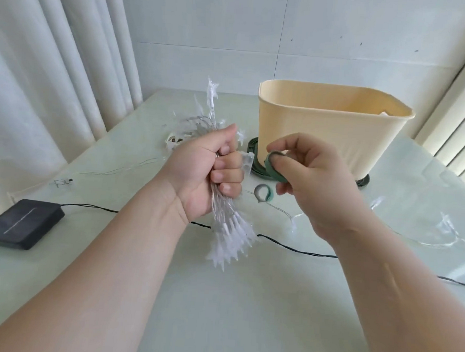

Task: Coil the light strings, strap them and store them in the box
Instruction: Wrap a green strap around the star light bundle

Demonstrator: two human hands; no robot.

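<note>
Head view: at the centre of the frame the left hand is fisted tight round the coiled light string, gripping the bundle at its middle and holding it upright above the table. Just right of it, the right hand pinches a rolled green strap between thumb and fingertips, with the other fingers loosely curled.

The step in hand appears to be strapping. To do it well, the fist should probably keep its grip so the loops do not spring apart. The strap then needs unrolling and passing round the waist of the bundle, close against the fingers, and cinching snugly.

The string is thin clear wire with frosted, spiky white lamps that fan out in tufts above and below the fist. It looks light and prone to snagging. A second strap lies on the table just below the hands, and the cream box stands open behind them at centre right.
</note>
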